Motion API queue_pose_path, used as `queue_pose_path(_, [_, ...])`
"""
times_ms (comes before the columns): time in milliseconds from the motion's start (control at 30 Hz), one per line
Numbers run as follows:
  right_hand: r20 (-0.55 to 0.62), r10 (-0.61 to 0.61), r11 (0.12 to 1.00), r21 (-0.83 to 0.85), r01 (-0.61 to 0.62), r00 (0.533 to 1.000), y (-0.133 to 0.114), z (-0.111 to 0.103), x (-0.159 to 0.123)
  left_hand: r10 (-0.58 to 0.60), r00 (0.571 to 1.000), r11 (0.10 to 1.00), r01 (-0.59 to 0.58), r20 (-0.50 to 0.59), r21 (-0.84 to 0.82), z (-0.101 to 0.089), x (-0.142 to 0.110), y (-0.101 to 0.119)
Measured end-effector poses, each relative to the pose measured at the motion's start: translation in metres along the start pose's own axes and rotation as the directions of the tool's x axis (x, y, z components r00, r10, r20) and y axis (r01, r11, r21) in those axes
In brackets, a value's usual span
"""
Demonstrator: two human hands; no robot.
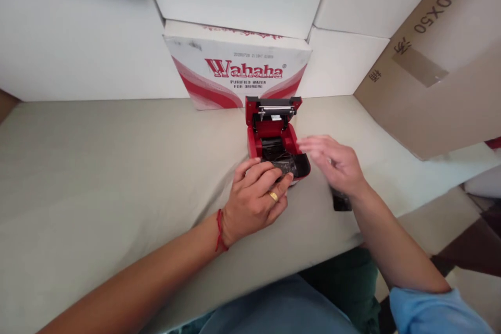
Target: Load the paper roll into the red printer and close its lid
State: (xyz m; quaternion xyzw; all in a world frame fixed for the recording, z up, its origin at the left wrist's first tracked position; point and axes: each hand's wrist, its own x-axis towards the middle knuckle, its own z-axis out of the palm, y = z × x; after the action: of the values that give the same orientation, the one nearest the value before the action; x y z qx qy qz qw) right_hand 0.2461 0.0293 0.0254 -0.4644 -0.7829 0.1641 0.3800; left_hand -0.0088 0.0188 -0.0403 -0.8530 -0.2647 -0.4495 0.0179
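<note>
Several white boxes (78, 47) back the scene on my feed, with a brown box (442, 94) at the right and a pale table (117, 167) across the middle. A Wahaha carton (250, 73) leans by the boxes. Just in front of it, on the table, sits the red printer (291, 138), its lid (251, 112) raised.

I judge the printer light enough to slide under a push, with a stiff, smooth shell. I'd hold it low by the side walls and keep off the lid, since the roller (277, 110) there looks delicate. The black film (278, 156) inside seems thin, slick and easily creased; I'd take it by its edges.

I see the left hand (252, 198) palm down over the printer's front, fingers bent onto the film; whether they grip it, I cannot tell. The right hand (340, 164), blurred, hovers by the printer's right wall, fingers stretched toward it, thumb apart, nothing visibly grasped. A black object (342, 202) shows partly behind that wrist. The left wears a red bracelet (219, 229) and a ring (273, 197).
</note>
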Motion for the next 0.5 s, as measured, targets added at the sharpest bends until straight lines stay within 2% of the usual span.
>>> queue_pose_path(100, [-0.163,0.159,0.987,0.041,-0.154,0.974,0.017,0.006,0.031,0.018,1.000,0.994,-0.019,0.005,0.109,0.000,0.006,0.007])
queue_pose_path(200, [-0.173,0.194,0.978,0.114,-0.176,0.966,0.038,0.019,0.068,0.035,0.999,0.984,-0.038,0.023,0.172,-0.002,0.010,0.011])
queue_pose_path(300, [-0.153,0.194,0.970,0.179,-0.165,0.969,0.047,0.029,0.098,0.049,0.998,0.977,-0.055,0.032,0.206,-0.004,0.011,0.013])
queue_pose_path(400, [-0.116,0.177,0.963,0.224,-0.147,0.977,0.036,0.030,0.105,0.047,0.999,0.977,-0.049,0.013,0.206,-0.002,0.010,0.014])
queue_pose_path(500, [-0.127,0.169,0.969,0.204,-0.141,0.977,0.020,0.022,0.092,0.022,1.000,0.982,-0.018,-0.018,0.189,0.002,0.007,0.013])
